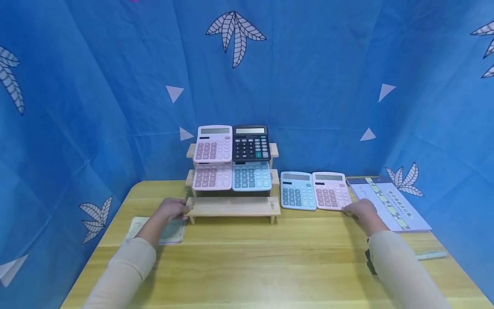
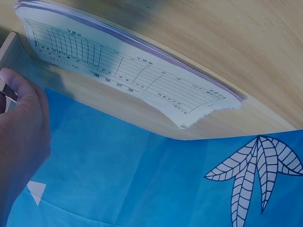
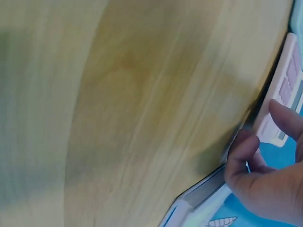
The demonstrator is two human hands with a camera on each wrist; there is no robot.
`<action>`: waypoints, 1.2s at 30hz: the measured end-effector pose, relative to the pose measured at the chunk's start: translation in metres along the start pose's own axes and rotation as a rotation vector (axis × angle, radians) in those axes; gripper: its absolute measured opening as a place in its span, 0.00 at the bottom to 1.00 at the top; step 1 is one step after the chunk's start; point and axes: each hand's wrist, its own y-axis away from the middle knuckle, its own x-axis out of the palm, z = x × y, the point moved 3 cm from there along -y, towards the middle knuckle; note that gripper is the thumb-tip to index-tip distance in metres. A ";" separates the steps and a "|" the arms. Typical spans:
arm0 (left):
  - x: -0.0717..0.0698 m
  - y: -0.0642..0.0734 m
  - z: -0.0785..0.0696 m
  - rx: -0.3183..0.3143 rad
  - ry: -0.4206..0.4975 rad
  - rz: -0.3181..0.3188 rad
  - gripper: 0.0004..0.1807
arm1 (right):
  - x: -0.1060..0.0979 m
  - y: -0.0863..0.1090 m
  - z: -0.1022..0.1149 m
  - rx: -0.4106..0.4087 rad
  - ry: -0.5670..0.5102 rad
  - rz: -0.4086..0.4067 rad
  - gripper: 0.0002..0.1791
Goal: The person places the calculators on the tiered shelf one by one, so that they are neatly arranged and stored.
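Observation:
My left hand (image 1: 173,209) grips the left end of the lowest step of a wooden tiered rack (image 1: 233,206); in the left wrist view the thumb lies against the wood. At the table's right, my right hand (image 1: 362,210) pinches the near right corner of a pink calculator (image 1: 332,191), which lies beside a blue calculator (image 1: 298,190). On the rack's top step lean a pink calculator (image 1: 213,144) and a black calculator (image 1: 251,143). Below them, on the middle step, are another pink calculator (image 1: 212,177) and another blue calculator (image 1: 251,177), their tops partly hidden.
A printed form pad (image 2: 128,71) lies under and beside my left forearm. Right of my right hand are a white notebook (image 1: 390,204) with a patterned band and a pale pen (image 1: 431,255). Blue cloth (image 1: 320,86) hangs around the wooden table (image 1: 270,266).

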 end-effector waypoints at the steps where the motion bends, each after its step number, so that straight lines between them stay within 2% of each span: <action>1: 0.000 0.000 0.000 0.001 -0.001 0.000 0.29 | 0.001 -0.002 -0.001 0.020 -0.061 0.011 0.30; 4: 0.000 0.001 -0.001 0.005 -0.004 -0.003 0.29 | 0.002 -0.009 -0.002 0.080 -0.261 0.045 0.25; 6: 0.000 0.001 -0.001 0.007 -0.008 -0.008 0.29 | 0.001 -0.010 0.000 0.112 -0.393 0.055 0.17; 10: -0.001 0.002 -0.001 0.003 -0.001 -0.022 0.29 | -0.002 -0.005 0.007 0.101 -0.579 0.129 0.04; 13: 0.000 0.002 -0.001 -0.001 0.012 -0.027 0.29 | -0.003 0.002 0.012 0.104 -0.684 0.223 0.05; 16: 0.000 0.002 -0.001 0.002 0.013 -0.027 0.29 | -0.004 0.009 0.016 0.142 -0.805 0.315 0.06; 20: 0.001 0.003 -0.001 0.014 0.008 -0.026 0.28 | -0.003 0.016 0.020 0.158 -0.989 0.391 0.05; 23: 0.002 0.004 -0.001 0.021 0.013 -0.021 0.27 | -0.004 0.023 0.021 0.132 -1.055 0.417 0.07; 36: 0.001 0.004 -0.001 0.043 0.009 -0.011 0.28 | 0.003 0.073 0.022 0.100 -1.136 0.466 0.04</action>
